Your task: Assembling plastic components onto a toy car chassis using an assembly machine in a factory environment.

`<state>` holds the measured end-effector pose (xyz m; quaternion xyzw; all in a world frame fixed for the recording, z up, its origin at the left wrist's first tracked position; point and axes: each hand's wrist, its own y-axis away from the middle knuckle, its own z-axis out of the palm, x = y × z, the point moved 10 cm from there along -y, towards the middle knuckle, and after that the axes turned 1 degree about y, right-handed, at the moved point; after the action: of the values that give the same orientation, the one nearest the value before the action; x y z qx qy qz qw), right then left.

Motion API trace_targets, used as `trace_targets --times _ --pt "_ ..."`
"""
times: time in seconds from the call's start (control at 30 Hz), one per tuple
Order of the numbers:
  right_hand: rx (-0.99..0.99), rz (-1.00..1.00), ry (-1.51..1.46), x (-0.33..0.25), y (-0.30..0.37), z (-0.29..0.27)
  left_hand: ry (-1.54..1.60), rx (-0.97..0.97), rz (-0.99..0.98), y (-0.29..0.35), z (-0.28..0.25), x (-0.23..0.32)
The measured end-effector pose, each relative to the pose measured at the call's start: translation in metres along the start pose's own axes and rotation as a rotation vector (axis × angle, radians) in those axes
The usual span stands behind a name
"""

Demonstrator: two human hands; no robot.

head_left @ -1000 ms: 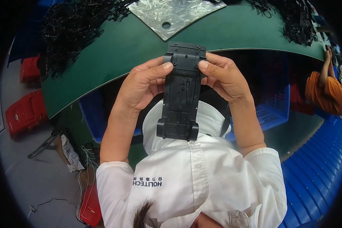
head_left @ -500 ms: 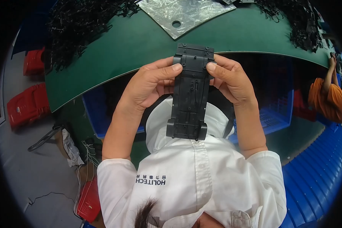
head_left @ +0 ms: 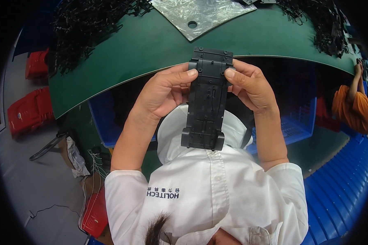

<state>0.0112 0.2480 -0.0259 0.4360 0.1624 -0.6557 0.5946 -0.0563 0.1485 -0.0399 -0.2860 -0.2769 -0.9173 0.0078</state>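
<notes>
A long black plastic toy car chassis (head_left: 207, 98) is held up in front of my body, just off the near edge of the green table (head_left: 151, 45). Small round posts, ribs and slots cover the face turned to me, and curved wheel arches flare at its near end. My left hand (head_left: 163, 87) grips its left edge near the far end, thumb on the face. On the opposite edge my right hand (head_left: 251, 83) holds it the same way, with the thumb on top. The fingers behind the part are mostly hidden.
Black plastic parts heap at the table's far left (head_left: 79, 32) and far right (head_left: 329, 28). A metal plate (head_left: 200, 18) with a hole lies between them. Below the table stands a blue crate (head_left: 100, 122). Red chairs (head_left: 30, 112) are at left. A co-worker in an orange top (head_left: 351, 106) is at right.
The chassis and both hands have shifted very slightly to the right in the picture. My grip on it looks the same.
</notes>
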Motion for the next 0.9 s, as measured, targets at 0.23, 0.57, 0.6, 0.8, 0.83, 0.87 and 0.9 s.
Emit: trace_targets --times 0.23,0.57,0.6,0.8,0.83,0.87,0.9 --pt "0.030 0.003 0.054 -0.0016 0.0008 -0.0013 -0.081 0.030 -0.025 0.0032 0.0068 0.0050" --pt "0.000 0.020 0.057 -0.0003 0.0015 -0.0033 -0.049 0.040 -0.024 0.0029 0.0040 0.0026" --pt "0.001 0.022 0.068 -0.0001 0.0018 -0.0047 -0.044 0.038 -0.029 0.0032 0.0056 0.0028" --pt "-0.010 0.013 0.066 -0.0008 0.0010 -0.0037 -0.077 -0.018 -0.031 0.0021 0.0023 -0.0003" --pt "-0.014 0.020 0.059 0.0000 0.0011 -0.0037 -0.076 -0.019 -0.031 0.0022 0.0018 -0.0003" --pt "-0.014 0.021 0.060 -0.0005 0.0011 -0.0030 -0.073 -0.022 -0.039 0.0023 0.0016 -0.0012" --pt "-0.022 0.018 0.047 -0.0017 0.0011 -0.0009 -0.069 -0.025 -0.047 0.0026 0.0015 -0.0021"
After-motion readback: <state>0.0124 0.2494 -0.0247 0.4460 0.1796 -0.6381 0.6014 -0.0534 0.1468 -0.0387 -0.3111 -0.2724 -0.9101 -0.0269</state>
